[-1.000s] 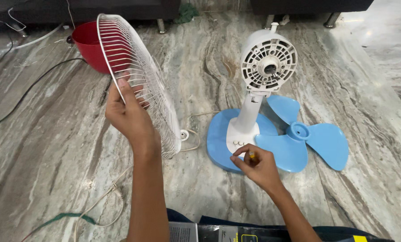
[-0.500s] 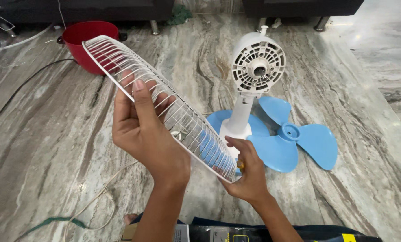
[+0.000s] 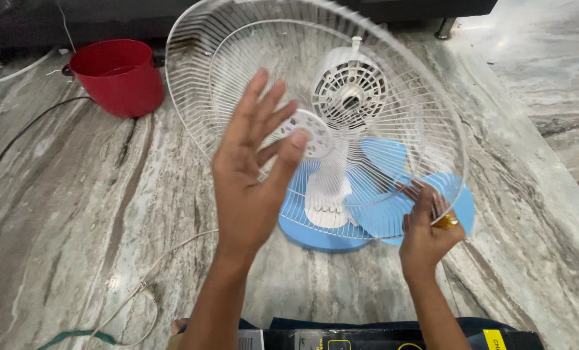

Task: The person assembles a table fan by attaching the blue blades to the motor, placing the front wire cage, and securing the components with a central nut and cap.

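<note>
A round white wire fan grille (image 3: 393, 78) is held up flat, facing me, over the fan. My left hand (image 3: 254, 175) is spread with fingers apart against the grille, thumb beside its white centre hub (image 3: 312, 133). My right hand (image 3: 425, 236) pinches the grille's lower right rim and also keeps a small yellow-handled tool (image 3: 446, 221) in its fingers. Through the wires I see the white motor head (image 3: 350, 91) on its stem, the blue fan base (image 3: 315, 238) and a loose blue blade (image 3: 463, 198) lying on the floor.
A red bucket (image 3: 118, 74) stands on the marble floor at the back left. A black cable (image 3: 24, 133) and a white cord (image 3: 166, 259) trail across the left side. A dark box (image 3: 367, 338) lies at the bottom edge by my legs.
The grille has swung from edge-on at the left to flat and facing me over the fan. My left hand let go of the rim and spread out; my right hand took the lower rim.
</note>
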